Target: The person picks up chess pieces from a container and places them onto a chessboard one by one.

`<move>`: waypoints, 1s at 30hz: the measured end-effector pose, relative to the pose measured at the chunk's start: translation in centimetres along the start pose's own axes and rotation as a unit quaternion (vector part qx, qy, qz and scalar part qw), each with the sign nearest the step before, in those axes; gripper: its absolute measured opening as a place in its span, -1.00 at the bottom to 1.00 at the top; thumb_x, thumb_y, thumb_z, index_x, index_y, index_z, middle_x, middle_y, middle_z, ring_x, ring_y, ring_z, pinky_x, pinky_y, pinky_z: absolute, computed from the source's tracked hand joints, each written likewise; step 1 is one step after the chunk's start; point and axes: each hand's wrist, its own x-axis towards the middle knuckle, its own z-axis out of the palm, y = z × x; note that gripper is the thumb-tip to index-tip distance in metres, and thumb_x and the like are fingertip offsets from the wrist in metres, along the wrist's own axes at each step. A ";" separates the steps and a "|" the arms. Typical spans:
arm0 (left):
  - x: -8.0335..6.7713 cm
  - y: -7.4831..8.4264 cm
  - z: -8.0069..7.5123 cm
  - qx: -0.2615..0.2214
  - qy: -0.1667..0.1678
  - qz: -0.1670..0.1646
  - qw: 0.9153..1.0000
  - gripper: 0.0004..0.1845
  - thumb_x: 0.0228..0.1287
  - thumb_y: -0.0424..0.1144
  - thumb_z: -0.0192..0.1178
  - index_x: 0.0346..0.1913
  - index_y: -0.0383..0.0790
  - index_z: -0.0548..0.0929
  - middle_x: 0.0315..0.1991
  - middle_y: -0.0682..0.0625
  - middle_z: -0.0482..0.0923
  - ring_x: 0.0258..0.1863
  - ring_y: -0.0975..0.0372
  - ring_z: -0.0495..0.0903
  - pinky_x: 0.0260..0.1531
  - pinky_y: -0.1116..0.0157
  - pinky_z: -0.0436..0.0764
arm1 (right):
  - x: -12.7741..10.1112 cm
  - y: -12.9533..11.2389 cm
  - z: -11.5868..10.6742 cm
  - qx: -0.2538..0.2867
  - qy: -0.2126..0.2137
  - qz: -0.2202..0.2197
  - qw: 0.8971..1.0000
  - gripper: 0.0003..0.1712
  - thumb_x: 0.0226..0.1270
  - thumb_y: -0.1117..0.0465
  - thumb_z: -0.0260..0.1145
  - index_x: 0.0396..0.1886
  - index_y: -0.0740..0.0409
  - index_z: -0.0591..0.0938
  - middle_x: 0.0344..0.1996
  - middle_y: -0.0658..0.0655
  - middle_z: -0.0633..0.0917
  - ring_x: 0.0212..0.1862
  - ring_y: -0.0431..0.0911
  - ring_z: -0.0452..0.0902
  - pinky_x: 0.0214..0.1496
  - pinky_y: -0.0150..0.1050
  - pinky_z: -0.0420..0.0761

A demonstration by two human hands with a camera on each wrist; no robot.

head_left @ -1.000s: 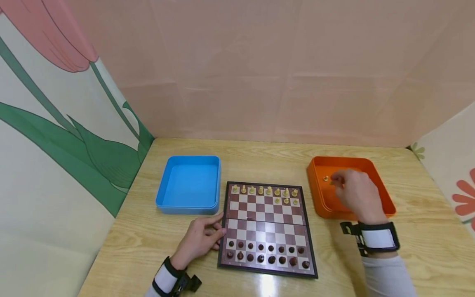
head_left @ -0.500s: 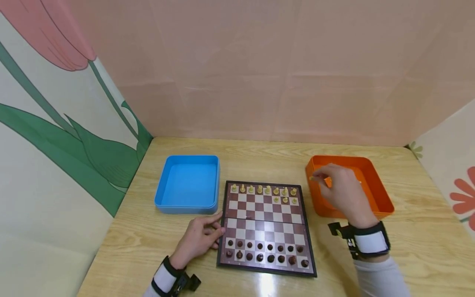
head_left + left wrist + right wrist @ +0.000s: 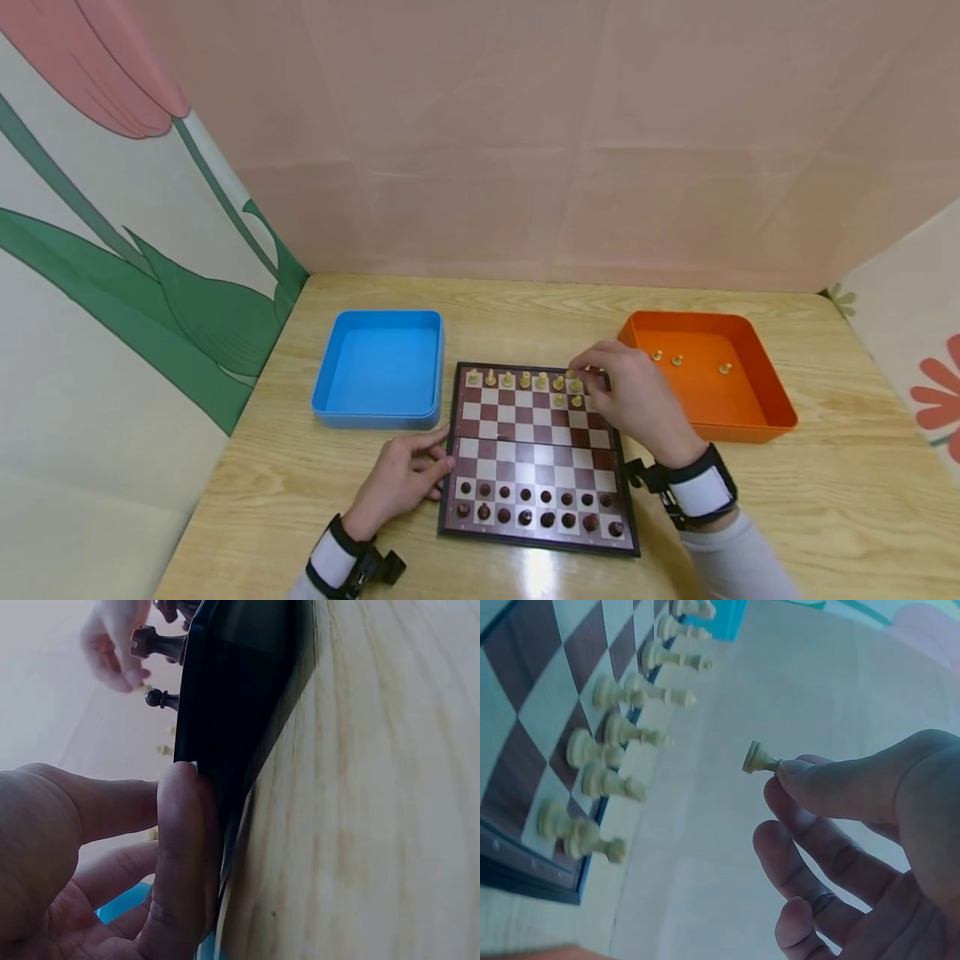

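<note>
Our right hand (image 3: 639,393), pinching a cream chess piece (image 3: 758,758), has come over the square chequered board (image 3: 525,454). Our relaxed left hand (image 3: 401,477) still touches it.

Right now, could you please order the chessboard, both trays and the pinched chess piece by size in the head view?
1. Chessboard
2. Orange tray and blue tray: close in size, so unranked
3. Pinched chess piece, in the right hand

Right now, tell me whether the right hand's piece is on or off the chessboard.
Off: the right hand pinches the pale piece in the air, apart from the chessboard.
</note>
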 end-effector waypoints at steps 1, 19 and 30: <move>0.0 0.0 0.0 0.000 0.001 0.000 1.000 -0.39 0.48 -0.32 0.37 0.52 -0.31 0.48 -0.16 -0.10 0.73 -0.47 0.20 0.73 -0.49 0.26 0.85 | 0.1 -0.1 0.2 0.001 -0.004 0.002 1.000 -0.86 0.33 0.37 0.55 -0.14 0.17 0.85 -0.23 0.10 0.82 -0.30 -0.05 0.65 -0.26 -0.09 0.83; 0.1 -0.2 0.0 -0.004 0.003 0.006 1.000 -0.38 0.47 -0.33 0.38 0.52 -0.31 0.48 -0.16 -0.11 0.74 -0.47 0.17 0.74 -0.50 0.24 0.85 | 0.7 -0.5 3.6 0.019 -0.064 0.002 0.998 -0.84 0.28 0.38 0.59 -0.18 0.10 0.87 -0.27 0.01 0.81 -0.27 -0.11 0.61 -0.16 -0.16 0.84; 0.1 -0.3 0.2 -0.001 0.004 0.008 1.000 -0.38 0.47 -0.34 0.38 0.51 -0.31 0.48 -0.17 -0.09 0.73 -0.47 0.19 0.74 -0.50 0.24 0.85 | 0.6 -0.1 4.8 0.007 -0.081 0.003 0.997 -0.87 0.30 0.34 0.59 -0.21 0.05 0.89 -0.31 -0.03 0.81 -0.30 -0.13 0.59 -0.15 -0.14 0.84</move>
